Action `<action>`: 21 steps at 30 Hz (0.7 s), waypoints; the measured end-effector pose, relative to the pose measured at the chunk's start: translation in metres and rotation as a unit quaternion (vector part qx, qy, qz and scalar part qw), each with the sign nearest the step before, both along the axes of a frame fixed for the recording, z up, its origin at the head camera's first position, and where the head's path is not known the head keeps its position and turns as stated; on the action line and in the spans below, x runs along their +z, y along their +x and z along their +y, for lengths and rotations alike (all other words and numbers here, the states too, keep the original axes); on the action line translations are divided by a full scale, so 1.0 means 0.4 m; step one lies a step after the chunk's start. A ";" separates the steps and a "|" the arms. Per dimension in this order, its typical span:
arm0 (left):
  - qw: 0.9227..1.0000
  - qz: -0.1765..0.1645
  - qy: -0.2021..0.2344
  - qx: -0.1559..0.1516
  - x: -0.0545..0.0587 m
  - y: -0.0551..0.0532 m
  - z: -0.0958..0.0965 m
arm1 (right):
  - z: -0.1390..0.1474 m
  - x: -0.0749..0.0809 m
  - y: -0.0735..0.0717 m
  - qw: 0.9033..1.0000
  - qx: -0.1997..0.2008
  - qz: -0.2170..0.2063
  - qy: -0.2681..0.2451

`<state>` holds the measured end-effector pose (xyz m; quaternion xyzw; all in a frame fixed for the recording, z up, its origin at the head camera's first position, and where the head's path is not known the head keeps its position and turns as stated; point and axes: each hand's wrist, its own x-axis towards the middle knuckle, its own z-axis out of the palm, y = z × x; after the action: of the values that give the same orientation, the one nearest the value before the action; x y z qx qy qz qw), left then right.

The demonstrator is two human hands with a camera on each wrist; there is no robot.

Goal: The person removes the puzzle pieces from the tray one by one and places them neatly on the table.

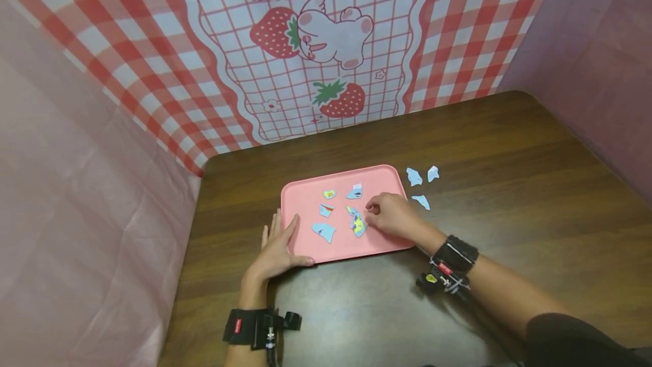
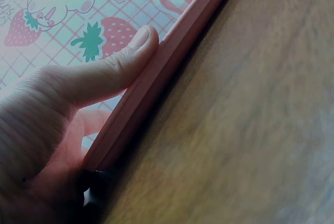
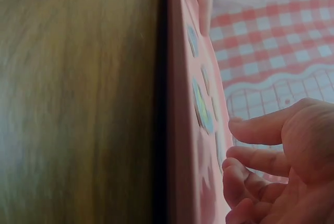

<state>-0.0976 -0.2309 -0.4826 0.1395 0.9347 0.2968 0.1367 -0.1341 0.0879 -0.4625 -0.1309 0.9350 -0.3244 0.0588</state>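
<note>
A pink tray [image 1: 305, 251] lies on the table with several flat, irregular puzzle-like pieces on it. Over its right part, my right hand [image 1: 394, 217] hovers with loosely bent fingers, beside a blue, yellow and purple piece [image 1: 359, 225]. Thumb and index fingertip stand apart in the right wrist view, with nothing between them. My left hand [image 1: 275, 251] rests spread at the tray's front left corner, its thumb [image 2: 117, 70] along the front rim. A light-blue piece [image 1: 324, 232] is nearest to it. Behind are a blue-and-red piece [image 1: 326, 210], a yellow piece [image 1: 329, 193] and a blue-and-white piece [image 1: 354, 192].
Right of the tray, three light-blue pieces lie on the brown wooden table [image 1: 489, 186]: one [image 1: 414, 176], another [image 1: 433, 174] and a third [image 1: 421, 202]. A strawberry-patterned checked cloth [image 1: 305, 84] hangs behind the table; pink cloth [image 1: 86, 186] hangs at the left.
</note>
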 end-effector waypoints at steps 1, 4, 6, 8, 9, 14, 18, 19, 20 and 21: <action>1.000 0.000 0.001 0.000 0.000 0.000 0.000 | -0.008 -0.001 0.000 1.000 0.004 0.001 0.002; 1.000 0.000 0.000 -0.002 0.000 0.000 0.000 | -0.029 -0.008 0.002 1.000 0.008 -0.005 0.010; 1.000 0.000 0.002 -0.002 -0.001 0.000 -0.001 | -0.042 -0.012 0.002 1.000 0.008 -0.013 0.018; 1.000 -0.001 0.003 -0.002 0.000 0.001 -0.001 | -0.052 -0.016 0.003 0.999 0.003 -0.020 0.030; 1.000 -0.001 0.004 -0.003 0.000 0.001 -0.001 | -0.057 -0.018 0.003 0.999 0.001 -0.022 0.036; 1.000 0.001 0.005 -0.003 -0.002 0.001 -0.002 | -0.072 -0.024 0.004 0.998 -0.005 -0.023 0.058; 1.000 0.001 0.009 -0.001 -0.004 0.000 -0.001 | -0.077 -0.026 0.001 0.997 -0.004 -0.028 0.066; 1.000 0.001 0.009 -0.001 -0.005 0.001 -0.001 | -0.078 -0.026 0.001 0.997 -0.004 -0.030 0.066; 1.000 0.001 0.010 0.000 -0.005 0.001 -0.001 | -0.080 -0.026 0.000 0.997 -0.004 -0.032 0.067; 1.000 0.000 0.011 0.000 -0.005 0.001 -0.001 | -0.081 -0.027 -0.001 0.997 -0.003 -0.033 0.068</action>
<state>-0.0973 -0.2312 -0.4847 0.1412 0.9315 0.3067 0.1351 -0.1347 0.0556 -0.4733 -0.1128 0.9530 -0.2641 0.0970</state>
